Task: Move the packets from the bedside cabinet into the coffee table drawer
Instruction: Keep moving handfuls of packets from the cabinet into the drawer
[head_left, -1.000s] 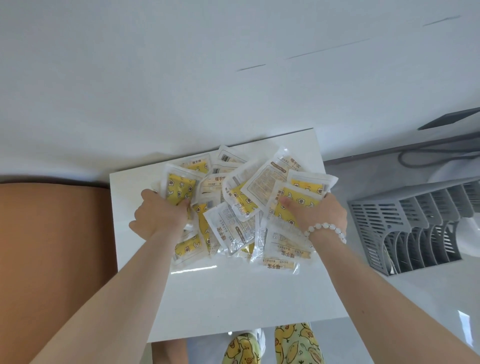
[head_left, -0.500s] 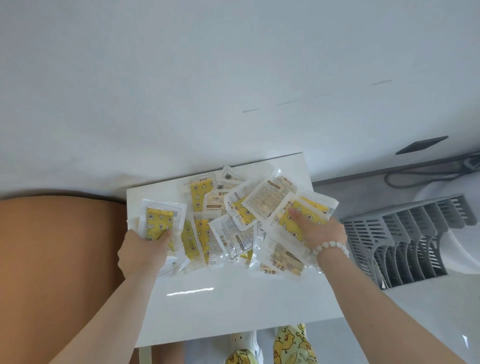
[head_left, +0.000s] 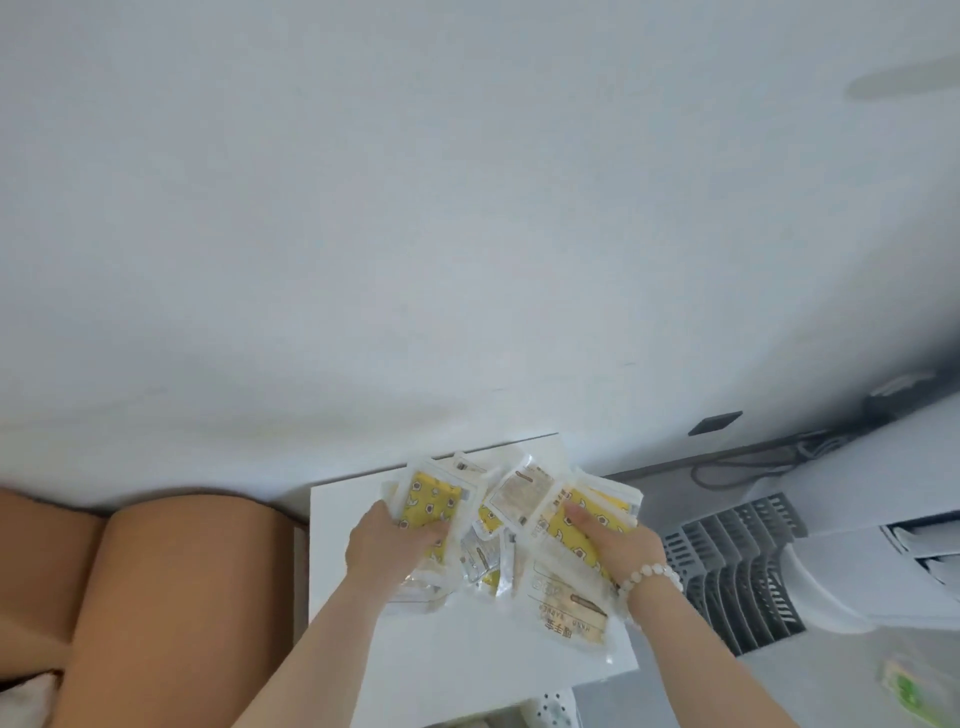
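Several clear packets with yellow patterned contents (head_left: 511, 519) lie bunched together on the white bedside cabinet top (head_left: 467, 660). My left hand (head_left: 387, 543) grips the left side of the bunch, thumb over a yellow packet (head_left: 434, 501). My right hand (head_left: 618, 545), with a white bead bracelet at the wrist, holds the right side, fingers over another yellow packet (head_left: 597, 512). A clear packet with printed text (head_left: 574, 613) hangs below my right hand. No coffee table drawer is in view.
A tan upholstered headboard (head_left: 156, 582) stands left of the cabinet. A white wall fills the upper view. Right of the cabinet are a grey slatted rack (head_left: 737, 566), a white appliance (head_left: 883, 519) and dark cables along the floor edge.
Both hands have drawn together, gathering the spread packets into a tighter bunch. The view has tilted upward, so the cabinet sits lower in the frame.
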